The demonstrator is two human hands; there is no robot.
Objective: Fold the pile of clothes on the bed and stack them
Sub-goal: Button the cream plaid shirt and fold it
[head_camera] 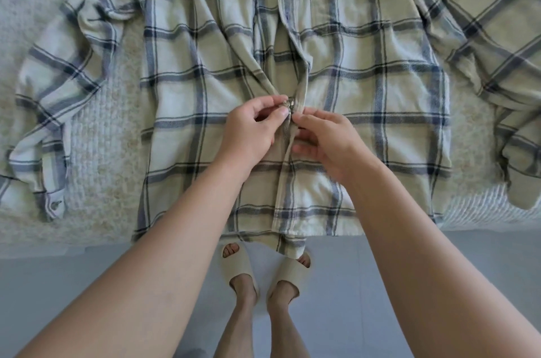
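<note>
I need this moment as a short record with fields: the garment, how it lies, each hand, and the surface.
garment: plaid button shirt
lay: front up, sleeves spread, hem over the bed edge
left hand: pinches the left front edge at a button
right hand: pinches the right placket
surface: white textured bed cover
folding: not yet begun

Both hands (289, 129) pinch plaid shirt's (366, 88) button placket.
</note>
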